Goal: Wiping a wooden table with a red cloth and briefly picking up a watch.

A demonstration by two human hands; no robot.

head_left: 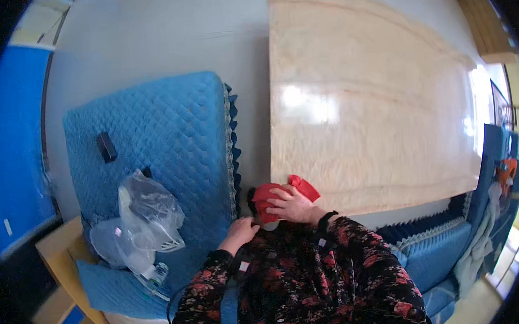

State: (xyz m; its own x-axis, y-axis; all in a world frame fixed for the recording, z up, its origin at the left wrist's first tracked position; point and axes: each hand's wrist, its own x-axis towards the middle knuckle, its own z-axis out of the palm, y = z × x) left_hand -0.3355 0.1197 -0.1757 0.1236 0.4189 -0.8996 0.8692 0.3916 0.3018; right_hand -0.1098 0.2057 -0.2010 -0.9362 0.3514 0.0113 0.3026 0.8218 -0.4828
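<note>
My right hand [293,206] lies over a red item [263,195] that looks like fabric, its fingers curled across it and gripping it against my body. A folded red end of it sticks out beyond the fingers, beside the near corner of the table. A small dark part [252,202] shows at its left side, and a pale grey bit lies below. Left of it is my left hand [240,232], thumb and fingers drawn together near the grey bit. Whatever those fingers pinch, if anything, is too small to make out.
A glossy light wooden table [369,113] fills the right ahead. To the left, a blue quilted seat [179,119] bears a small dark box [106,147] and clear plastic bags [141,222]. Another blue-covered seat [437,249] stands at right, with clothing [484,237] over its back.
</note>
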